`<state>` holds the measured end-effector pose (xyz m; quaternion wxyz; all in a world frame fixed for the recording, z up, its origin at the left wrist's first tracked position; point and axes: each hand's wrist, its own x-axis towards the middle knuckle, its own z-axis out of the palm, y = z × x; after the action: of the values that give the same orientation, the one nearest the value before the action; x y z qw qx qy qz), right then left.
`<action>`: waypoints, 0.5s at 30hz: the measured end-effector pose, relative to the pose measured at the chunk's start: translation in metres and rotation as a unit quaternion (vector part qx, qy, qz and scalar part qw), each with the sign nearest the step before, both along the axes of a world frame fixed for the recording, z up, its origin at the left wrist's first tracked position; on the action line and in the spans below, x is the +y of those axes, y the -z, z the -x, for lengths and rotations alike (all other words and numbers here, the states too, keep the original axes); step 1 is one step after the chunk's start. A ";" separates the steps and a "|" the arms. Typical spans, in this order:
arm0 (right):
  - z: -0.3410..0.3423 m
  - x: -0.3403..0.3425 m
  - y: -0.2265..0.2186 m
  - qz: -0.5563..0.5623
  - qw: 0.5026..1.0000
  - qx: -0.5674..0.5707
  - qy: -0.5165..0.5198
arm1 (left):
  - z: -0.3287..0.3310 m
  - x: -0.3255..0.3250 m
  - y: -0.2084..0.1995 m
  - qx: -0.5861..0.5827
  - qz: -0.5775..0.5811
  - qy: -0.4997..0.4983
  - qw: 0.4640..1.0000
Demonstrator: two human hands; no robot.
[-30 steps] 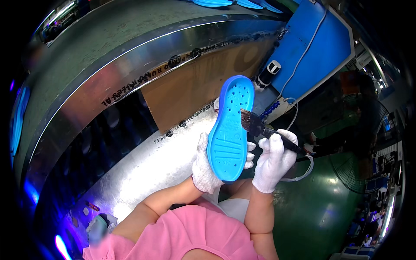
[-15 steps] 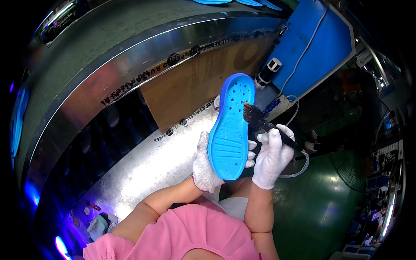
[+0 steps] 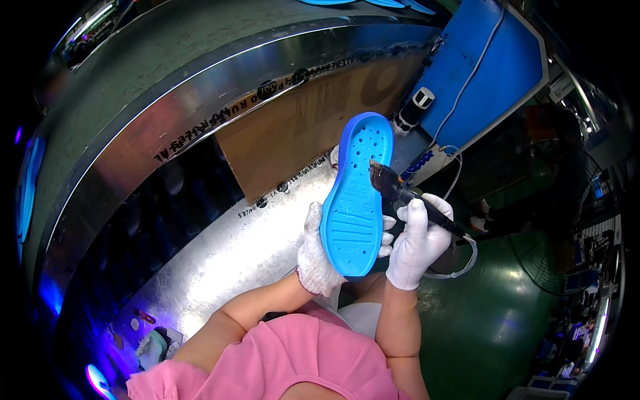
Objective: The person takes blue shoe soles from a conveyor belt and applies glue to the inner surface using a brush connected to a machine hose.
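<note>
A blue shoe sole is held up before me, its wider end with round holes pointing away. My left hand, in a white knit glove, is wrapped round its near end, the thumb along the left edge and fingertips showing past the right edge. In a white glove too, my right hand grips the dark handle of a flat brush. The bristles lie over the right side of the sole's middle, just below the holes. Whether they press on the surface I cannot tell. A pale tube hangs from the handle's rear end.
Beyond the sole, a cardboard sheet leans against the metal-edged bench. A shiny metal surface lies to the left. At the back right stand a blue panel and a black-and-white cylinder. Further right is a round wire fan guard.
The brush has shifted slightly left and down along the sole, my right hand turning a little with it. The sole and my left hand have hardly moved.
</note>
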<state>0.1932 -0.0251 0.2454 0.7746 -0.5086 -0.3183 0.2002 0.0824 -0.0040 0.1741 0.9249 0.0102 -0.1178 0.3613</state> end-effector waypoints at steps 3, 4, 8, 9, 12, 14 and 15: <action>0.003 -0.002 -0.003 -0.001 1.000 0.012 -0.006 | 0.001 0.000 0.001 0.021 0.004 0.001 1.000; 0.005 -0.003 -0.005 -0.003 1.000 0.021 -0.009 | 0.001 0.000 0.000 0.027 0.006 0.001 1.000; 0.001 0.002 0.004 -0.019 1.000 -0.003 0.001 | 0.000 -0.001 0.003 0.031 -0.011 -0.011 0.999; 0.003 0.001 0.001 -0.012 1.000 0.008 -0.008 | 0.000 -0.001 0.003 0.029 -0.010 -0.013 0.999; 0.004 0.000 0.000 -0.011 1.000 0.011 -0.019 | 0.000 -0.001 0.001 0.026 -0.007 -0.013 1.000; 0.004 0.000 0.000 -0.015 1.000 0.006 -0.019 | 0.001 -0.001 0.000 0.028 -0.004 -0.011 1.000; 0.004 0.000 -0.001 -0.015 1.000 0.005 -0.018 | 0.000 -0.001 0.000 0.029 -0.004 -0.009 1.000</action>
<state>0.1891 -0.0255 0.2459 0.7802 -0.4901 -0.3262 0.2116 0.0820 -0.0051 0.1741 0.9244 0.0253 -0.0925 0.3691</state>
